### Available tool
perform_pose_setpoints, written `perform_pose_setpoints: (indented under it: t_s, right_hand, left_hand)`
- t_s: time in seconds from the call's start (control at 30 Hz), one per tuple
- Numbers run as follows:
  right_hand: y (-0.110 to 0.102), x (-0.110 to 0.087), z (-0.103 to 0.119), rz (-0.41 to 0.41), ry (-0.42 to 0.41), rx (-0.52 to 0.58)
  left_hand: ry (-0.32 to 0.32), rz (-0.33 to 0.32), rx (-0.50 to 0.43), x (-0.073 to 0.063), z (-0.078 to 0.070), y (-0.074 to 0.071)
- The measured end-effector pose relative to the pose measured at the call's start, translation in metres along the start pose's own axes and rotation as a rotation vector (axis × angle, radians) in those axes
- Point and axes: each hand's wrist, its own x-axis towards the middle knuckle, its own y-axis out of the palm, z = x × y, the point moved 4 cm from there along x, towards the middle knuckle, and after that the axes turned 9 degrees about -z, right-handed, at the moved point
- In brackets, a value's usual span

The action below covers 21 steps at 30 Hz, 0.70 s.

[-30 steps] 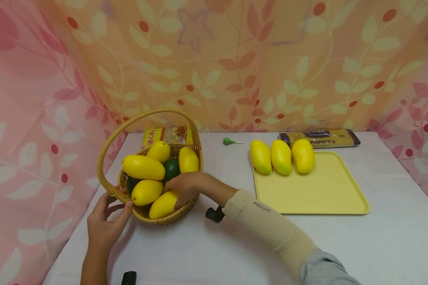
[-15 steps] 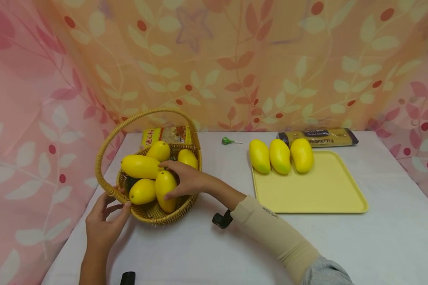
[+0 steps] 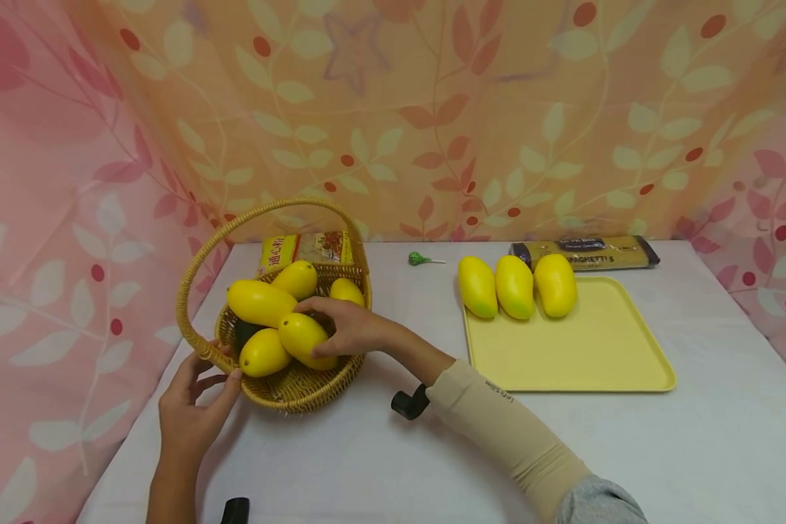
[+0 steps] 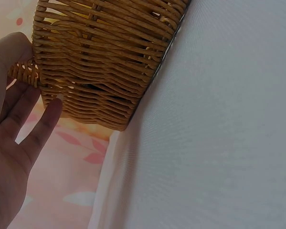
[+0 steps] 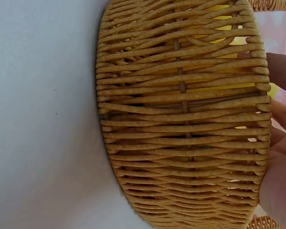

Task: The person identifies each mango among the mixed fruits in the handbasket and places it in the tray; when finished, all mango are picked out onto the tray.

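A woven basket (image 3: 288, 402) with an arched handle stands at the left of the table, holding several yellow mangoes. My right hand (image 3: 354, 327) reaches over its right rim and grips one mango (image 3: 300, 338), which lies tilted against another mango (image 3: 265, 353). A dark green thing (image 3: 245, 332) shows partly at the basket's left side. With my left hand (image 3: 196, 404) I hold the basket where the handle meets the rim. In the left wrist view that hand (image 4: 14, 129) has its fingers at the wicker. The basket wall hides most of my right hand (image 5: 281, 162) in the right wrist view.
Three mangoes (image 3: 514, 287) lie in a row along the back edge of a yellow tray (image 3: 570, 356) at the right. Behind them is a spaghetti pack (image 3: 592, 253). A green lollipop (image 3: 419, 258) lies mid-table, and a food packet (image 3: 321, 248) sits behind the basket.
My right hand has shifted the front mango back and up from the basket's front, then tipped its top leftward. The dark green item mid-basket is now covered. My left hand stays put.
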Motion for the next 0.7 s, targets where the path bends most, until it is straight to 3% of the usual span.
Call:
perform_pose_setpoints:
  t_s: [0.13,0.4,0.7]
  right_hand:
    - [-0.0003,-0.0004,0.0001,-0.001,-0.022,-0.005]
    - [0.0006,-0.0006,0.0004,-0.007,-0.044,-0.031]
    - [0.0006,-0.0020,0.0007,-0.023,-0.072,-0.025]
  left_hand:
    - [-0.006,0.001,0.001,-0.0001,-0.0010,0.0003]
    - [0.062,-0.021,-0.076,0.0003,-0.0027,0.0013]
    - [0.039,-0.016,-0.038,0.0012,-0.0027,0.0025]
